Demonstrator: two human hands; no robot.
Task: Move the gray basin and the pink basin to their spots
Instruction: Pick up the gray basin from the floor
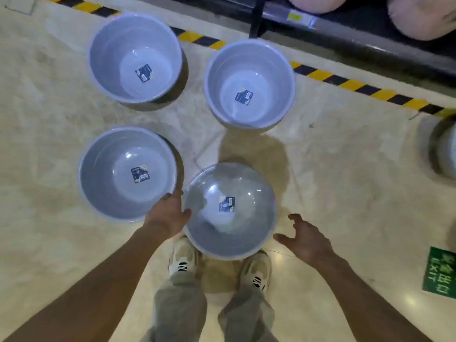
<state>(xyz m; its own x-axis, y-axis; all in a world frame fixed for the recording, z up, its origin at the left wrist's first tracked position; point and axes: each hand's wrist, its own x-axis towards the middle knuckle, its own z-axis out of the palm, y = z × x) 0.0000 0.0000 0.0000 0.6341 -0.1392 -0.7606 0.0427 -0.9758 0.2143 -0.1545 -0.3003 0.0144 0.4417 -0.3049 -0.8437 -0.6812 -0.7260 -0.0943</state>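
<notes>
Four gray basins on the floor (345,183), seen from above: two far ones (135,58) (249,83) close to the hazard stripe (320,75), one nearer on the left (128,174), and the nearest basin (229,211) just ahead of the shoes (183,257), blurred and seemingly lifted or tipped off the floor. Left hand (167,215) clamped on the nearest basin's left rim, fingers curled over the edge, so holding it alone. Right hand (306,240) just beside the right rim, spread wide and empty, not touching. Pink shapes (419,16) on the dark shelf (345,33) at the top, probably pink basins, but too blurred and cropped to be sure. Another round thing (444,149) at the right edge, unclear. Green exit sign (439,272) stuck to the floor, lower right. Step in hand, judged from the pose: carrying or setting the gray basin, one-handed, with the second hand coming to steady it. Spot for it not marked anywhere in view; likely a gap in the group of four or a stack on a neighbor. Next move calls for closing the right hand on the far rim to level the basin, then lowering it flat without knocking the left neighbor, whose rim sits very near the left knuckles. Pink basin not yet dealt with, as far as can be told.
</notes>
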